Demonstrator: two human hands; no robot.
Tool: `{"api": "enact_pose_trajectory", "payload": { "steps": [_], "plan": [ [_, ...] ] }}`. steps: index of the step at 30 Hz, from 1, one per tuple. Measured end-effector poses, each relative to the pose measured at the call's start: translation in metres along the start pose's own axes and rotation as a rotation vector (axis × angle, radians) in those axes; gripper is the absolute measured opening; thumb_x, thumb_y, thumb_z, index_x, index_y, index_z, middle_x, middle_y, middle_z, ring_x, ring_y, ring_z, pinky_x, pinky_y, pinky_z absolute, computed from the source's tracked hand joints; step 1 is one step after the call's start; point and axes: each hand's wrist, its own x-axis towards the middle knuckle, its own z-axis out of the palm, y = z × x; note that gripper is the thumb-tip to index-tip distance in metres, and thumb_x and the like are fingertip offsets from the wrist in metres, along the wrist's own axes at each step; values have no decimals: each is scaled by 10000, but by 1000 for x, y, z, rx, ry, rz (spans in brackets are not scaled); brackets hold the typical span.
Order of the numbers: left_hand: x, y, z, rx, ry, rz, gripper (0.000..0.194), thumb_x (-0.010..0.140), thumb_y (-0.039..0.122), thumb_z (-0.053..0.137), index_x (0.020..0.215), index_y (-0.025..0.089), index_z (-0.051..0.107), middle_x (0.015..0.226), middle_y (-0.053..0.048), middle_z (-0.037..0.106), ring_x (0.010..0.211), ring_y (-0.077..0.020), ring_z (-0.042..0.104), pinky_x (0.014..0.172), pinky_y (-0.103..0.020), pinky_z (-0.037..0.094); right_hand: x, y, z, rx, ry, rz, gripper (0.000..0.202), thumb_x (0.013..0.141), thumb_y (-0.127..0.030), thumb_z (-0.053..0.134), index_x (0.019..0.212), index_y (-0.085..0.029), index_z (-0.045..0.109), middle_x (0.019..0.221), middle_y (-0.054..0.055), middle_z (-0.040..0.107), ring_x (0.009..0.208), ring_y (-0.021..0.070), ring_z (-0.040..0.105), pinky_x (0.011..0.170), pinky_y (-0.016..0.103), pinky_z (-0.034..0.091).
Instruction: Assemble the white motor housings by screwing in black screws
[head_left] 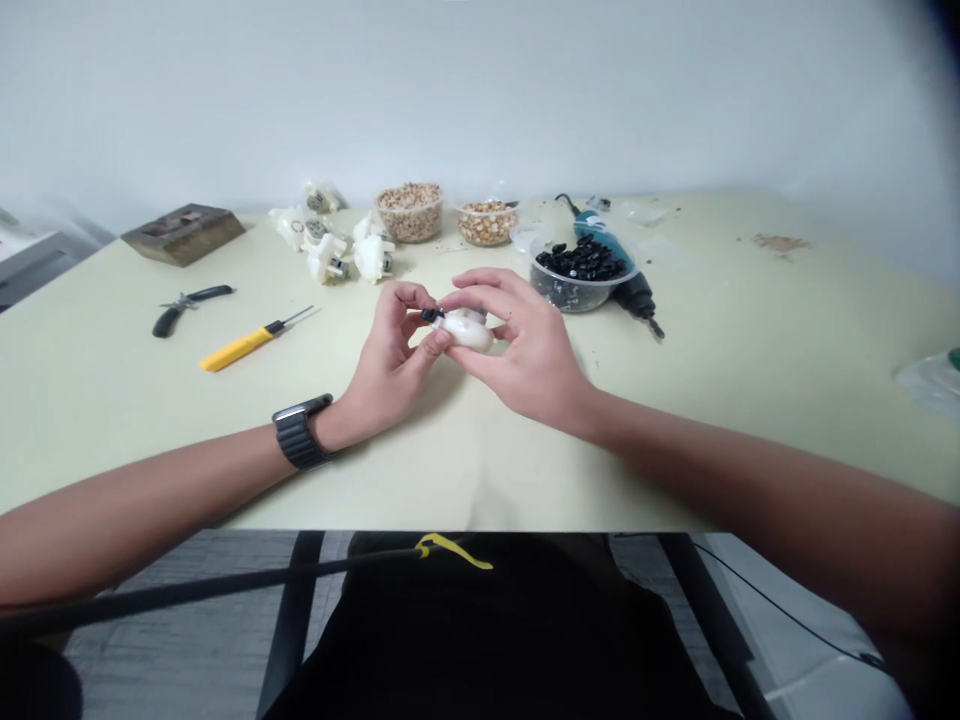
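Note:
Between my two hands is a smooth, rounded white plastic part (468, 331) with a small black piece (431, 314) at its left end. My left hand (401, 345) pinches that end, thumb below and fingers curled by the black piece. My right hand (529, 340) is closed around the white body from the right, its fingers arched over the top and its thumb underneath. Both hands are just above the table, and the fingers hide some of the part. Beyond my right hand stands a clear tub (574, 296) of small black pieces.
Several white plastic assemblies (328, 258) with metal fittings lie at the back left. Two tubs, one of beige pieces (410, 210) and one of orange-brown pieces (487, 224), stand behind. A teal power screwdriver (636, 295), yellow screwdriver (240, 347), pliers (187, 305) and dark block (184, 235) surround them.

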Motion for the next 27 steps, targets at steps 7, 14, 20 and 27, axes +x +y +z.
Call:
{"api": "enact_pose_trajectory", "payload": {
  "steps": [7,14,20,27],
  "plan": [
    [1,8,2,44,1,-32,348,975,504,697,1128,296,462,1132,-40,512,963,-161,602,836,-305,577,2,-1,3,-11,-1,41,261,856,-178,752,1112,-231,748,1284,79,688,1206,229,664,901,317,591],
    [5,5,0,68,23,-32,392,960,595,678,1091,291,467,1047,-32,502,887,-159,584,763,-307,563,4,0,0,-3,-69,13,300,856,-223,762,1152,-226,714,1298,78,693,1190,226,665,843,306,587],
    [18,2,-22,1,-97,-61,442,914,602,739,1076,274,491,1032,-41,584,853,-153,605,689,-272,577,27,5,-39,-331,-36,-52,125,976,-321,642,1015,-215,696,1080,87,737,932,214,695,763,351,562],
    [34,-1,-47,-24,-256,-133,444,869,570,807,1021,253,534,1010,-50,645,778,-132,613,580,-208,551,26,37,-54,-861,-375,166,458,770,-365,852,581,-236,455,606,92,573,745,313,640,711,430,441]
  ]
}}
